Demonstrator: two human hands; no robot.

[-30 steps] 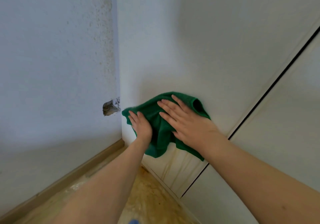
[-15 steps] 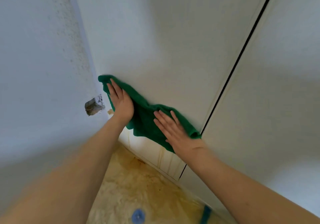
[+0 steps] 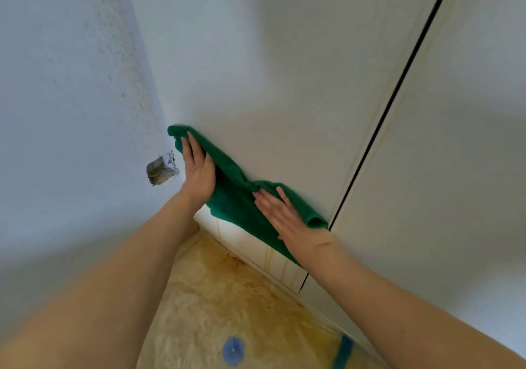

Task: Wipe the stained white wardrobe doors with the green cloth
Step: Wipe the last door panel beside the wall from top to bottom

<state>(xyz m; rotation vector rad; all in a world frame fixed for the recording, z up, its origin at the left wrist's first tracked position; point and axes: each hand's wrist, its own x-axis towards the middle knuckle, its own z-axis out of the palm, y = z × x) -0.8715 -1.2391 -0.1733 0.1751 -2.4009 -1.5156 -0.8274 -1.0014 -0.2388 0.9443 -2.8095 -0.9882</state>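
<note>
Green cloth (image 3: 233,195), soft and rumpled, is spread flat low on the left wardrobe door (image 3: 284,83), above brown drip streaks. Left hand (image 3: 199,175) and right hand (image 3: 287,217) both press it with straight fingers, nothing gripped. Since half a second ago, it's barely shifted. Floor (image 3: 227,306) looks stained and glossy.

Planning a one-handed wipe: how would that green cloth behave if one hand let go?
Probably floppy: the green cloth sags and bunches between the left hand and right hand. Likely light, since flat palms alone pin it to the white wardrobe door.
</note>
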